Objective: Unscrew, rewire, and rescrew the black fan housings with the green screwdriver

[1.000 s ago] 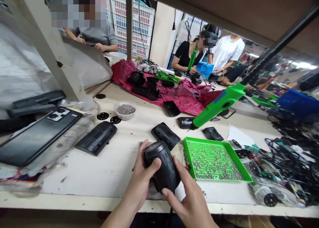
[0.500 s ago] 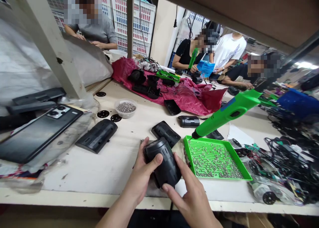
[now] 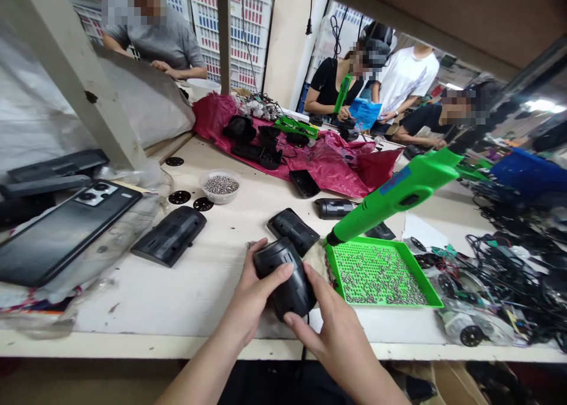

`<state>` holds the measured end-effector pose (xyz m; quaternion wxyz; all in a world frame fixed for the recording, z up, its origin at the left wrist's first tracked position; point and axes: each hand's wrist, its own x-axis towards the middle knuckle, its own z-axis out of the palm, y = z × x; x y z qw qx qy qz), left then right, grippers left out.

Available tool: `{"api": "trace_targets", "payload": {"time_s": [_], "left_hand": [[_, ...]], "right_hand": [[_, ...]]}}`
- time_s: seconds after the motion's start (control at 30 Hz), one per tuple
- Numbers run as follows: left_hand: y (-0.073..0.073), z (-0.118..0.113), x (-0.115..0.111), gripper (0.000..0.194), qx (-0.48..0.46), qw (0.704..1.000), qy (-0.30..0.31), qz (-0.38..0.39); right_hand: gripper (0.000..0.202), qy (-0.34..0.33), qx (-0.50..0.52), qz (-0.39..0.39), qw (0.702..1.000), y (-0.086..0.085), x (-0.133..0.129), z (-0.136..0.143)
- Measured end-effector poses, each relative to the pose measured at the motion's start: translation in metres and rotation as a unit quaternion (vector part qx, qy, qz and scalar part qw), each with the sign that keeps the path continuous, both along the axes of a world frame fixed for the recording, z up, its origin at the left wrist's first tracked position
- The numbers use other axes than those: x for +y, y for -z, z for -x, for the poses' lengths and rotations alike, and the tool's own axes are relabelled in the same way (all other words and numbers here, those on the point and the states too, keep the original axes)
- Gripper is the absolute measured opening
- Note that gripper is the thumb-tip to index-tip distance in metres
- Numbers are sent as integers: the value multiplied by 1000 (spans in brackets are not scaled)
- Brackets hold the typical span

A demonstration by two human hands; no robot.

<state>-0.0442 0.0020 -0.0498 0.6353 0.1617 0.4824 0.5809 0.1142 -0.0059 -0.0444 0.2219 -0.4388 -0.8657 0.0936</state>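
Between my two hands is a rounded black plastic housing (image 3: 287,284), held above the front of the workbench. My left hand (image 3: 254,293) wraps its left side, with the thumb across the top. On its right side my right hand (image 3: 325,310) closes with fingers and thumb. A thin black cord hangs below the housing. Just behind it lies a black shell piece (image 3: 293,231). A green electric screwdriver (image 3: 390,201) hangs at a slant over a green tray (image 3: 438,301) of small screws, to the right of my hands.
Left on the bench (image 3: 146,310) are a black shell (image 3: 170,237), a phone (image 3: 66,234) and a clear bowl (image 3: 220,198) of small metal parts. Tangled cords (image 3: 514,275) fill the right. Behind, red plastic sheeting (image 3: 336,175) bears black parts. Several people work beyond.
The housing and both hands have shifted slightly up, and the grip stays the same. The screwdriver's tip has swung a little to the left. The whole view has moved slightly.
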Motion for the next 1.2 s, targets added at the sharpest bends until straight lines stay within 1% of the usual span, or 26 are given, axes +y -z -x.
{"api": "trace_targets", "payload": {"time_s": [0.1, 0.27, 0.4, 0.43, 0.47, 0.6, 0.67, 0.77, 0.87, 0.97, 1.03, 1.13, 1.2], "left_hand": [[0, -1, 3, 72, 21, 1000, 2, 1], [-2, -4, 6, 68, 46, 999, -9, 9], [-4, -7, 8, 66, 36, 999, -33, 25], [-5, -8, 8, 67, 26, 998, -39, 32], [-6, -10, 8, 67, 15, 998, -45, 40], [-11, -15, 11, 67, -14, 995, -76, 66], [-14, -17, 13, 66, -10, 993, -93, 76], [-14, -20, 13, 64, 5, 992, -102, 79], [-12, -21, 11, 70, 23, 992, -97, 73], [-9, -20, 7, 83, 40, 994, -89, 52], [-9, -19, 6, 87, 53, 994, -78, 50], [-10, -16, 6, 86, 66, 993, -65, 70], [-12, -15, 8, 85, 68, 993, -63, 70]], "right_hand": [[62, -19, -9, -17, 1000, 3, 2, -3], [72, -35, -24, -39, 998, 13, 1, -3], [101, -24, -13, -42, 999, 23, 2, 1], [105, -17, -6, -42, 999, 25, 2, 2], [106, -11, 3, -43, 999, 28, 3, 4], [98, 5, 38, -55, 998, 34, 5, 9], [98, 12, 48, -56, 997, 35, 5, 10], [99, 16, 57, -62, 996, 36, 6, 11], [101, 14, 66, -59, 996, 37, 6, 12], [103, 15, 75, -40, 996, 37, 4, 11], [102, 6, 79, -17, 997, 33, 2, 10], [95, -12, 102, 62, 993, 23, -1, 4], [86, 4, 135, 136, 981, 18, -1, 0]]}}
